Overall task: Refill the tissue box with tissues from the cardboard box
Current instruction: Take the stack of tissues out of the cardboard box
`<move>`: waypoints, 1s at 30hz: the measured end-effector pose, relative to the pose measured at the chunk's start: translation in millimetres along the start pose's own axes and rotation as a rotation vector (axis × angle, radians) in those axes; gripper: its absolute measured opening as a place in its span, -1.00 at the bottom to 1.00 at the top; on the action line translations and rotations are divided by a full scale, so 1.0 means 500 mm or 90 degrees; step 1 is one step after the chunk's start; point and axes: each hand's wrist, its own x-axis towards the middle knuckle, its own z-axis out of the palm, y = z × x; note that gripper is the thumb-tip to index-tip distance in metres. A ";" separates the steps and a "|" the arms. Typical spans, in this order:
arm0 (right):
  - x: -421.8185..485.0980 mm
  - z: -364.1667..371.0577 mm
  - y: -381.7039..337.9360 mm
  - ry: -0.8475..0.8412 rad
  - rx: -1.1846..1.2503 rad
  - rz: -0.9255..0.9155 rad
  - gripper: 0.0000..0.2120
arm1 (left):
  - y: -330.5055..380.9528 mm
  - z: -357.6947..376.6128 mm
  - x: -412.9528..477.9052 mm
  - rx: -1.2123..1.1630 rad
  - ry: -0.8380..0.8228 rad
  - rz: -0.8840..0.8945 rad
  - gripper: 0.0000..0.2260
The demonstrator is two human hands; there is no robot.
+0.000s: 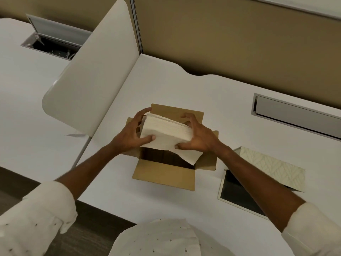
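A thick stack of cream tissues [166,131] is held just above the open brown cardboard box [164,175] in the middle of the white desk. My left hand [129,131] grips the stack's left end, thumb on top. At the right end my right hand [198,136] clamps it. One loose sheet droops from the stack's near edge over the box's dark opening. To the right lies the tissue box [230,193], open and dark inside, with its patterned lid [273,168] raised behind it; my right forearm crosses over it.
A white divider panel [92,74] stands tilted at the left of the desk. A grey cable hatch [295,113] is set in the desk at the far right, and another open hatch [53,37] on the neighbouring desk. A tan partition wall runs behind.
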 end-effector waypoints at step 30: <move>-0.368 -0.065 -0.060 0.243 0.647 0.265 -0.43 | 0.177 0.177 -0.139 -0.521 -0.033 -0.253 -0.54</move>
